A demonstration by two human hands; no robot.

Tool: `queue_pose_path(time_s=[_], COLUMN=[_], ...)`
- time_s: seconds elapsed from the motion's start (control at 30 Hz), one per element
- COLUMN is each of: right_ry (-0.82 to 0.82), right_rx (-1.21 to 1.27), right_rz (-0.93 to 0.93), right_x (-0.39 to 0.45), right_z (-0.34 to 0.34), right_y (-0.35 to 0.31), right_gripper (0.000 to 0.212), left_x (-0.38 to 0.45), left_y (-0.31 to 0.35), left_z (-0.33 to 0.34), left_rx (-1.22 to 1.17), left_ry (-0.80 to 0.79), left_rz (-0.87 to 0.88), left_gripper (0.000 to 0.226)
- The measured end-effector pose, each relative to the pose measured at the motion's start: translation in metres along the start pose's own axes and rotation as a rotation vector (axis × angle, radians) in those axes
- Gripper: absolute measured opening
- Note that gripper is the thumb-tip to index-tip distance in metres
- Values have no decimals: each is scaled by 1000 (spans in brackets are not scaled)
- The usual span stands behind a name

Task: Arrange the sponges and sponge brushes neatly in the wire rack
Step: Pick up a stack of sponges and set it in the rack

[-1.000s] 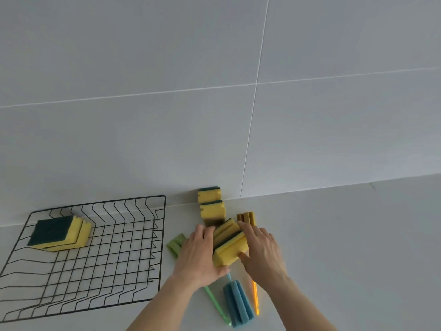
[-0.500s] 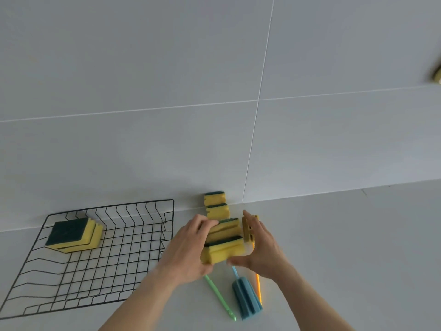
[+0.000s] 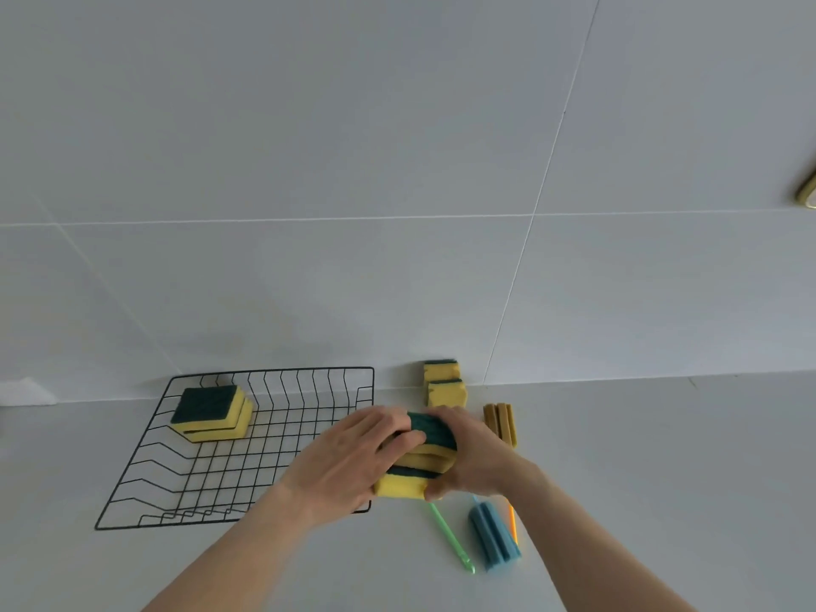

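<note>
— Head view first: what has changed with the stack of sponges (image 3: pixel 419 457)?

— A second ago it sat further right on the counter (image 3: pixel 640 479), tilted, among the brushes. Now it is squared up, green scourer faces upward, and carried left until its near end is just beside the right rim of the wire rack (image 3: pixel 282 373). It looks lifted or barely skimming the surface; which one cannot be told.

— What does that mean for the job?

— Likely that this batch is about to join the two sponges in the rack (image 3: pixel 212 413), which lie at the far left corner. Left outside are two sponges by the wall (image 3: pixel 443 384), a brown brush head (image 3: pixel 501 424), the blue sponge brush (image 3: pixel 494 538) and a green handle (image 3: pixel 450 536) — so the work seems less than half done.

— And the hands?

— Left hand (image 3: pixel 353 457) is laid over the stack's left end, fingers curled across the top; right hand (image 3: pixel 477 457) presses the other end, thumb low at the front. Both grips are closed on the stack, squeezing it between them — forearms converge from below.
</note>
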State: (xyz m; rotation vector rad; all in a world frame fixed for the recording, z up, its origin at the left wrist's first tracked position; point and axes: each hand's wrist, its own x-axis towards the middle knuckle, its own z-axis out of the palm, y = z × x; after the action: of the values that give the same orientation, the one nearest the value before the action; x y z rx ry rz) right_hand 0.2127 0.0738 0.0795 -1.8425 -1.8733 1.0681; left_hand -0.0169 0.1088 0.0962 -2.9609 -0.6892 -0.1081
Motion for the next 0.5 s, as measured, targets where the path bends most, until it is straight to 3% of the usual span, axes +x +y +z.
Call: queue_pose_path(time_s=[0.17, 0.37, 0.5], right_ry=[61, 89, 143], right_rx=[23, 2, -61], right_rz=[-17, 1, -28], right_x=[-2, 4, 13], right_z=[18, 40, 55], right_y=[-31, -65, -81], right_gripper=[82, 77, 77], left_x=[-28, -61, -86], left_y=[-13, -34, -52], left_z=[-8, -12, -13], left_rx=[19, -11, -109], left_ry=[32, 77, -4], left_rz=[-19, -78, -229], left_gripper=[94, 92, 123])
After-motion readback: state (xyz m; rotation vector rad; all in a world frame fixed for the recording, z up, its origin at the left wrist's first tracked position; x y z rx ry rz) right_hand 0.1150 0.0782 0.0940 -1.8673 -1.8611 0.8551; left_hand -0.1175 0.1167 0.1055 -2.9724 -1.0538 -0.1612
